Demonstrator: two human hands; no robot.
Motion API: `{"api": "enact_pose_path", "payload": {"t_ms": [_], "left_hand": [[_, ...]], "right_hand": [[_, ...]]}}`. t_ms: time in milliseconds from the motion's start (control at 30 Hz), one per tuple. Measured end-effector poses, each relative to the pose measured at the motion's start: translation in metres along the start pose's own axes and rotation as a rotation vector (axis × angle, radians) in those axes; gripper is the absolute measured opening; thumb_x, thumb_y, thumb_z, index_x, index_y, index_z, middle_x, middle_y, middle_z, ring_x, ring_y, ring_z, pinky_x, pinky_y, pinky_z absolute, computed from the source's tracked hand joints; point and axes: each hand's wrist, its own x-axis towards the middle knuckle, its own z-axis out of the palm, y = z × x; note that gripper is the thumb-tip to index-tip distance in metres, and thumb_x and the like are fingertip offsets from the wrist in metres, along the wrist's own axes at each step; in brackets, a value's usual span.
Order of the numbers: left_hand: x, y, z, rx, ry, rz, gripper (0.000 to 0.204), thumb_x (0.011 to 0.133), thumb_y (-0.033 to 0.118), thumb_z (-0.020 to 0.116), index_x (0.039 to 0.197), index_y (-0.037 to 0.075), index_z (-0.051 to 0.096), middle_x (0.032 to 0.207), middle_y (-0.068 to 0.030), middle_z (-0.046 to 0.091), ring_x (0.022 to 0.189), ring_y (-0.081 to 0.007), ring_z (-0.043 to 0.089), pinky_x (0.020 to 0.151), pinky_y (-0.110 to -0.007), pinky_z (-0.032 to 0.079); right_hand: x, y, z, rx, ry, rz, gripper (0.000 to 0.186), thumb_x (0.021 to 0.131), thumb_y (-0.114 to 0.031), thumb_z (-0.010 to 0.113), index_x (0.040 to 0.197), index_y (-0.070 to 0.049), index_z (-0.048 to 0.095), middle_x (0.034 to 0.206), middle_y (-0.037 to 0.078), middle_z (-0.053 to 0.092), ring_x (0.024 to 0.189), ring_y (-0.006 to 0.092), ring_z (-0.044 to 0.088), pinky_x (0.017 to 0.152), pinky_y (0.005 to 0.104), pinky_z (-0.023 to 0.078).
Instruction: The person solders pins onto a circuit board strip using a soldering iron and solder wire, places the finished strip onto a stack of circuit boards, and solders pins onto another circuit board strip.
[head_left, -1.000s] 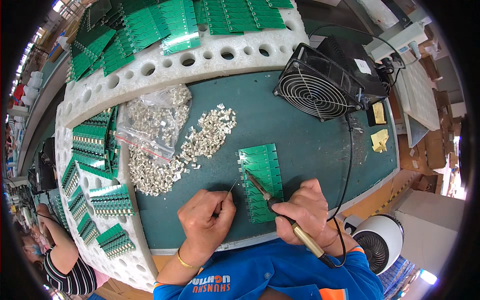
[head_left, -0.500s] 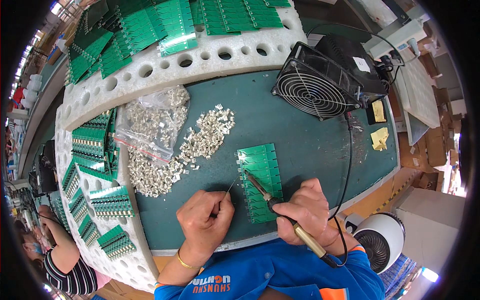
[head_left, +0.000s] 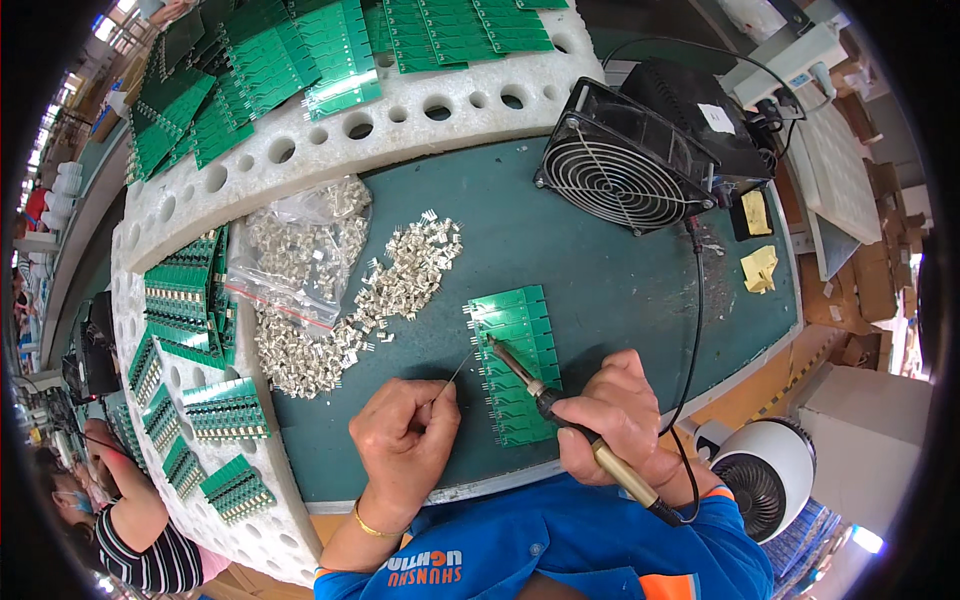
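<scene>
A green circuit board panel [head_left: 522, 375] lies on the dark green mat in front of me, with a row of pins along its left edge. My right hand [head_left: 610, 418] is closed round a soldering iron [head_left: 543, 396], whose tip meets the board near its upper left edge. Pinched in my left hand [head_left: 405, 436] is a thin strand of solder wire [head_left: 460, 368], slanting up toward the same edge. Whether the wire touches the tip is too fine to tell. The iron's black cord [head_left: 696, 350] runs up the mat to the right.
Loose small white connectors [head_left: 405, 270] lie in a heap beside a clear plastic bag [head_left: 305, 240] of them. White foam racks [head_left: 330, 150] hold bare and populated boards. At the back right stand a black fan [head_left: 620, 165] and yellow sponges [head_left: 758, 268]. A person [head_left: 135, 510] sits far left.
The iron's tip stays at about the same spot on the board. My left hand and the wire have drawn very slightly back from the pins. The whole view has shifted a little.
</scene>
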Motion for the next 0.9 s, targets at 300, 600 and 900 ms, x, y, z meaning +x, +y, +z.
{"api": "enact_pose_path", "payload": {"t_ms": [300,600,900], "left_hand": [[-0.012,0.002,-0.006,-0.104,-0.002,-0.167,0.011,0.089,0.003,0.075,0.083,-0.001,0.067,0.065,0.0046,0.056,0.059,-0.0017,0.043,0.052,-0.02,0.033],[-0.021,0.004,-0.001,-0.06,0.019,-0.113,0.011,0.088,0.003,0.076,0.082,-0.001,0.068,0.064,0.0048,0.054,0.057,-0.0018,0.041,0.051,-0.021,0.031],[-0.018,0.006,0.003,0.024,0.04,0.003,0.006,0.082,-0.001,0.076,0.081,0.002,0.071,0.064,-0.0059,0.063,0.051,-0.0134,0.053,0.049,-0.028,0.043]], "right_hand": [[-0.005,-0.003,-0.007,0.032,0.051,0.016,0.023,0.077,-0.011,0.076,0.098,-0.005,0.068,0.072,0.002,0.064,0.058,0.02,0.055,0.066,0.0355,0.04],[-0.013,-0.005,-0.005,0.05,0.035,0.004,0.017,0.089,-0.018,0.067,0.097,-0.003,0.066,0.066,0.004,0.059,0.056,0.021,0.051,0.064,0.0371,0.038],[-0.01,-0.007,-0.001,0.044,0.037,0.024,0.017,0.075,-0.005,0.073,0.091,-0.004,0.069,0.068,0.004,0.064,0.056,0.0209,0.054,0.066,0.036,0.039]]}}
